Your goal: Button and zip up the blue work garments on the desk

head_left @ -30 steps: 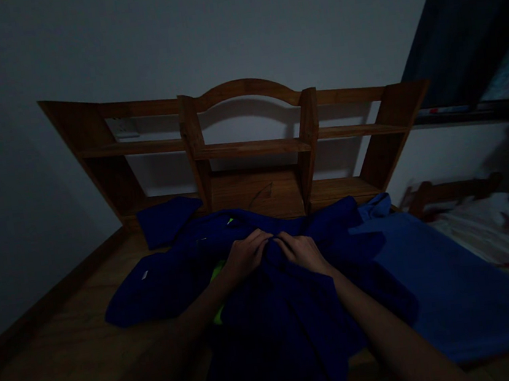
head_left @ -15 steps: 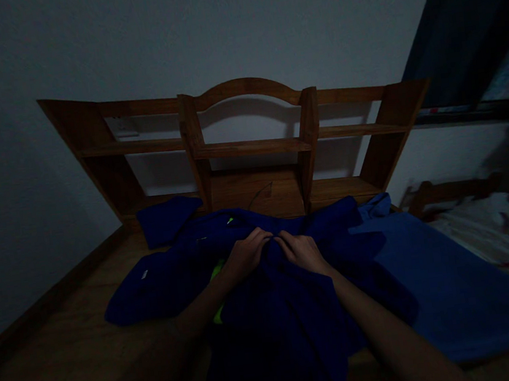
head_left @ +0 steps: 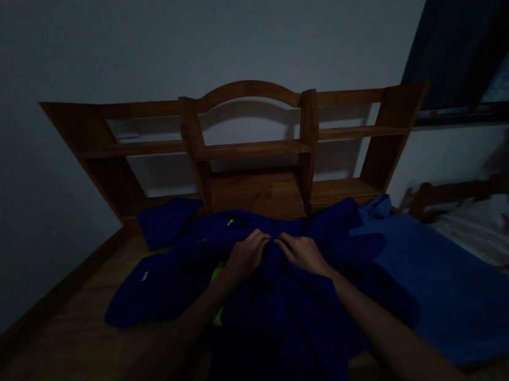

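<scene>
A dark blue garment (head_left: 270, 318), perhaps a jacket, lies spread in folds over the wooden desk and hangs down its front edge. My left hand (head_left: 248, 256) pinches the cloth near the middle, thumb and fingers pressed together. Close beside it, my right hand (head_left: 303, 251) grips the same cloth, its fingertips nearly meeting the left ones. Bright green patches (head_left: 216, 275) show under my left forearm. A sleeve-like part (head_left: 141, 291) with a small white tag stretches out to the left. Dim light hides the finer detail at my fingertips.
Behind the garment stands a wooden shelf unit (head_left: 252, 149) against the wall. A lighter blue cloth (head_left: 451, 284) covers the right side of the desk (head_left: 70, 355). White crumpled plastic or fabric (head_left: 500, 228) lies farther right, near a wooden rail (head_left: 454, 192).
My left hand has drawn very slightly left, so the gap between my fingertips is a little wider. The garment lies almost the same.
</scene>
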A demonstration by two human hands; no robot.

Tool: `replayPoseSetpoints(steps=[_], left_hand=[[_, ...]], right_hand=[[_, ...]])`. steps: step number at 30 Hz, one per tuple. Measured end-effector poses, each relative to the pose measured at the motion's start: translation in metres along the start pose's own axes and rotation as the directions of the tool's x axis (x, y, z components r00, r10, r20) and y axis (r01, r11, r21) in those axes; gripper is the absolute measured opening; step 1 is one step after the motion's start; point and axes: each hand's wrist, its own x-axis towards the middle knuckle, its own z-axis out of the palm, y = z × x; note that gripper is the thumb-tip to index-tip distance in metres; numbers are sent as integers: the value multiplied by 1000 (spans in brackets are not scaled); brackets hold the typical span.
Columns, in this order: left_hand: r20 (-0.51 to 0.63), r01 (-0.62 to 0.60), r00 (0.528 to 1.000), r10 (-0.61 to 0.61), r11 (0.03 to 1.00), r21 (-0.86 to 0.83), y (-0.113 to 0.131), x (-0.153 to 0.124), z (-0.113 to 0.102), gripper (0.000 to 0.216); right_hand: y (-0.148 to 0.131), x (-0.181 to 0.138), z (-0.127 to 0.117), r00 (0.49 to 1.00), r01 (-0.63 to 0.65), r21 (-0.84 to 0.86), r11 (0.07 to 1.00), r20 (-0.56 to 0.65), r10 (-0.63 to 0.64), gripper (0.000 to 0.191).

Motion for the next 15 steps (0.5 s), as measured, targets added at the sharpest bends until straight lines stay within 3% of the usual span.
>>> replayPoseSetpoints(steps=[7, 11, 15], left_hand=[[-1, 26, 1000, -26, 999, 43, 5, 1, -4, 25], [-52, 75, 996, -70, 993, 90, 8, -1, -3, 25], [-175, 213, 963, -203, 976, 36, 0, 1, 2, 24]], right_hand=[[-2, 0, -4, 1000, -16, 39, 999, -14, 17, 31], [-3, -1, -7, 999, 24, 157, 987, -26, -20, 32], [-9, -4, -14, 981, 130, 292, 948, -175, -81, 29]])
